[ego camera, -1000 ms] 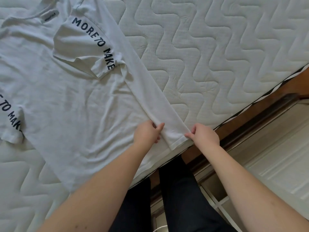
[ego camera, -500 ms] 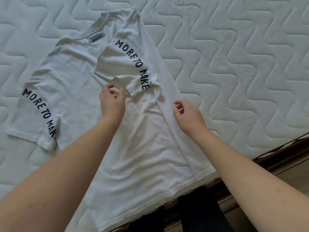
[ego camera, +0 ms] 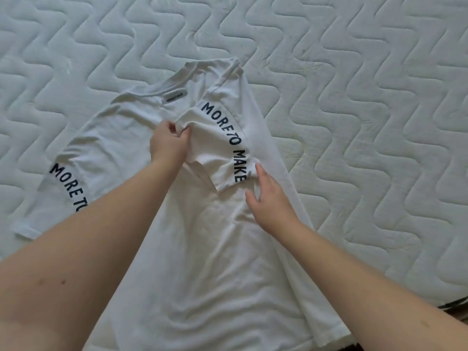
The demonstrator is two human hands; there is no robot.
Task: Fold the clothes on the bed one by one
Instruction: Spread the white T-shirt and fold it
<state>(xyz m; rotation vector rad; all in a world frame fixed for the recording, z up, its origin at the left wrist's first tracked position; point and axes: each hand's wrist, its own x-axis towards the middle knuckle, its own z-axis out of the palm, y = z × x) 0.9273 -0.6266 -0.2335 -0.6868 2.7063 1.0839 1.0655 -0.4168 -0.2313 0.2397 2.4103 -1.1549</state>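
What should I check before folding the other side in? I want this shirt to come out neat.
1. Right side folded in along the shirt: ok.
2. Folded sleeve lying flat: not ok, the left hand pinches its bunched edge.
3. Right hand steadying the fold: ok, open beside the sleeve's cuff.
4. Other sleeve spread out on the mattress: ok.
5. Body smooth: not ok, creases show below the sleeve.
6. Hem straight: cannot tell, arms cover most of it.
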